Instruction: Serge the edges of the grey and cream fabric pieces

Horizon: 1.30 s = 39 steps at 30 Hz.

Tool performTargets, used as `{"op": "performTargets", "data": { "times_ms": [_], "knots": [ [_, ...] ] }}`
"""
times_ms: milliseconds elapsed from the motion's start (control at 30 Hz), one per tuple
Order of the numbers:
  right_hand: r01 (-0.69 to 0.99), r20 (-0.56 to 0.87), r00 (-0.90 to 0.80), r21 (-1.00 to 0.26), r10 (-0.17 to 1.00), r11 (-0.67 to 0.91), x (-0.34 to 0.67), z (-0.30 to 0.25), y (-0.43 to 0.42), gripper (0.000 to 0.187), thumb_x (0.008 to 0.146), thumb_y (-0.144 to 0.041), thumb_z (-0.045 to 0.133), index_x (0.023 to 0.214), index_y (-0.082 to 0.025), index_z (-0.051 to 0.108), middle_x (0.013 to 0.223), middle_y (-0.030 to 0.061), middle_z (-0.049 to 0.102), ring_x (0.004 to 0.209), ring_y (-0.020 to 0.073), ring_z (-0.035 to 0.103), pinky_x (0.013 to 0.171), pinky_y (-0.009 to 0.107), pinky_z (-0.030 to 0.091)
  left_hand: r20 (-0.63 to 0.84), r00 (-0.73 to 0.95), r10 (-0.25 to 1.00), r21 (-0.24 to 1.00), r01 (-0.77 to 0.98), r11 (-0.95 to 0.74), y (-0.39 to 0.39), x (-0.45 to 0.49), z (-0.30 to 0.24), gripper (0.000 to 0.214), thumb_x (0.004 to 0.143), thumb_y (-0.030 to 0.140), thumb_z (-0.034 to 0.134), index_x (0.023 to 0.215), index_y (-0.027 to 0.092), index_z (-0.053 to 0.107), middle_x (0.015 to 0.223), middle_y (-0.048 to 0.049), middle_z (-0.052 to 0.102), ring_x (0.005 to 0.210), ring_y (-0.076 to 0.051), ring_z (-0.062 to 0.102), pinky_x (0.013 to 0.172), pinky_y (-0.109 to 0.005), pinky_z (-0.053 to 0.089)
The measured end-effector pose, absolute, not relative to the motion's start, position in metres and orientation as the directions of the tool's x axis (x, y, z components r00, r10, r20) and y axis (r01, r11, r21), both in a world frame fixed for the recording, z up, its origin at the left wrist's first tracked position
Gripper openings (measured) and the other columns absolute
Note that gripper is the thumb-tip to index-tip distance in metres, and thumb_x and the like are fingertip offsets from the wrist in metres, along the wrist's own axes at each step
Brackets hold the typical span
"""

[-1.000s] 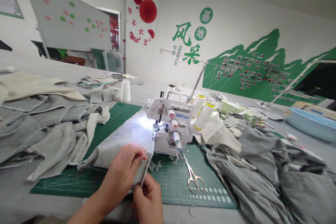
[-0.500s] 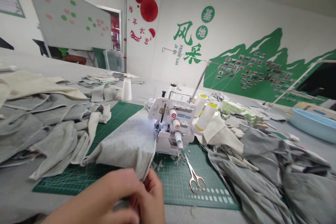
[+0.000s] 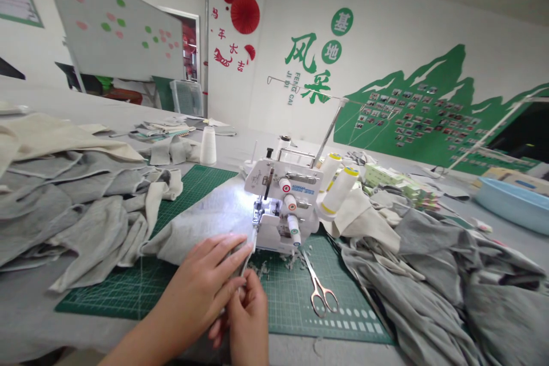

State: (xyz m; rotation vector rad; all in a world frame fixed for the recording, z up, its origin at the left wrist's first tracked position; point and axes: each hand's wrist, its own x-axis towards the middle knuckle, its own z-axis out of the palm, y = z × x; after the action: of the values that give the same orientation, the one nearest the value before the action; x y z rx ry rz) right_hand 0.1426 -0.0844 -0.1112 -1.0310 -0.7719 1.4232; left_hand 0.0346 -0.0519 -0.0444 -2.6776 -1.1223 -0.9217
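Observation:
A grey fabric piece [image 3: 206, 220] lies on the green cutting mat [image 3: 283, 297], running under the presser foot of a small white overlock machine [image 3: 283, 206] with its lamp lit. My left hand [image 3: 203, 286] rests flat on the cloth near its right edge, fingers stretched toward the foot. My right hand [image 3: 249, 320] sits just below, its fingers pinched on the cloth's near edge. Two white thread cones [image 3: 337, 189] stand on the machine's right side.
Scissors [image 3: 317, 286] lie on the mat right of my hands, amid fabric trimmings [image 3: 274, 266]. Piles of grey and cream cloth fill the left [image 3: 72, 200] and right [image 3: 429, 274] of the table. A white spool [image 3: 208, 146] stands behind; a blue basin [image 3: 510, 200] far right.
My hands had drawn back toward me with the cloth's edge lifted; now they have moved forward again and the left hand presses the cloth flat near the presser foot.

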Motion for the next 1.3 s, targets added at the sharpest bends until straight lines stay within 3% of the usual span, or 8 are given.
{"op": "performTargets", "data": {
  "times_ms": [133,267,400,567,767,900,1067,1300],
  "knots": [
    [-0.291,-0.13,0.132,-0.953,0.983,-0.087,0.145,-0.121,-0.09,0.035,0.081,-0.054,0.065,0.077,-0.022,0.049,0.051,-0.0084,0.055,0.028,0.0058,0.045,0.026,0.013,0.031,0.546,0.552,0.631,0.13,0.688,-0.714,-0.052,0.037,-0.049,0.05,0.091,0.021,0.058,0.14,0.029,0.053,0.143,-0.0053,0.054,0.126,-0.029,0.05,0.103,-0.046,0.045],
    [-0.164,-0.075,0.214,-0.986,0.974,-0.04,0.151,-0.128,-0.094,0.018,0.08,-0.036,0.066,0.074,-0.019,0.06,0.053,-0.006,0.054,0.036,0.0085,0.049,0.029,0.014,0.029,0.535,0.547,0.644,0.125,0.702,-0.701,-0.051,0.039,-0.051,0.053,0.091,0.021,0.059,0.142,0.031,0.05,0.145,-0.0047,0.051,0.127,-0.03,0.047,0.104,-0.047,0.043],
    [-0.132,-0.048,0.233,-0.991,0.971,-0.018,0.153,-0.133,-0.095,0.01,0.079,-0.029,0.064,0.078,-0.019,0.063,0.052,-0.0073,0.05,0.039,0.0089,0.042,0.034,0.017,0.031,0.527,0.545,0.652,0.133,0.705,-0.696,-0.048,0.04,-0.05,0.054,0.091,0.022,0.06,0.143,0.031,0.049,0.146,-0.0043,0.05,0.127,-0.03,0.046,0.105,-0.047,0.041],
    [-0.1,0.069,0.272,-0.99,0.96,0.1,0.151,-0.137,-0.095,0.014,0.078,-0.028,0.067,0.07,-0.019,0.06,0.055,-0.0081,0.043,0.051,0.0093,0.038,0.046,0.018,0.034,0.518,0.545,0.659,0.142,0.705,-0.694,-0.044,0.041,-0.048,0.055,0.092,0.022,0.06,0.144,0.031,0.047,0.147,-0.0051,0.05,0.128,-0.03,0.045,0.106,-0.047,0.04],
    [-0.142,0.049,0.282,-0.986,0.958,0.093,0.154,-0.139,-0.096,0.026,0.074,-0.035,0.074,0.062,-0.021,0.057,0.055,-0.0063,0.044,0.051,0.0112,0.038,0.04,0.018,0.032,0.537,0.563,0.629,0.135,0.678,-0.723,-0.036,0.038,-0.046,0.049,0.093,0.037,0.061,0.141,0.03,0.052,0.145,-0.0067,0.053,0.125,-0.031,0.049,0.102,-0.047,0.042],
    [-0.193,0.033,0.252,-0.978,0.967,0.084,0.154,-0.13,-0.096,0.022,0.075,-0.031,0.071,0.062,-0.019,0.058,0.053,-0.007,0.043,0.048,0.0103,0.038,0.042,0.019,0.032,0.531,0.578,0.619,0.131,0.666,-0.734,-0.031,0.037,-0.042,0.05,0.094,0.044,0.059,0.141,0.029,0.052,0.144,-0.0079,0.053,0.124,-0.031,0.05,0.101,-0.047,0.044],
    [-0.216,0.035,0.158,-0.974,0.987,0.069,0.154,-0.123,-0.091,0.018,0.072,-0.024,0.068,0.061,-0.019,0.055,0.053,-0.007,0.044,0.05,0.0099,0.038,0.046,0.019,0.032,0.562,0.587,0.582,0.092,0.655,-0.75,-0.042,0.037,-0.04,0.046,0.093,0.031,0.06,0.139,0.025,0.055,0.142,-0.0067,0.057,0.128,-0.03,0.049,0.111,-0.05,0.038],
    [-0.25,0.133,0.149,-0.953,0.98,0.168,0.151,-0.12,-0.091,0.021,0.081,-0.026,0.061,0.061,-0.017,0.063,0.06,-0.0021,0.054,0.056,0.0122,0.043,0.05,0.02,0.036,0.56,0.607,0.563,0.056,0.651,-0.757,-0.063,0.034,-0.043,0.053,0.091,0.021,0.059,0.143,0.023,0.05,0.144,-0.0035,0.056,0.129,-0.026,0.051,0.11,-0.041,0.043]
  ]
}}
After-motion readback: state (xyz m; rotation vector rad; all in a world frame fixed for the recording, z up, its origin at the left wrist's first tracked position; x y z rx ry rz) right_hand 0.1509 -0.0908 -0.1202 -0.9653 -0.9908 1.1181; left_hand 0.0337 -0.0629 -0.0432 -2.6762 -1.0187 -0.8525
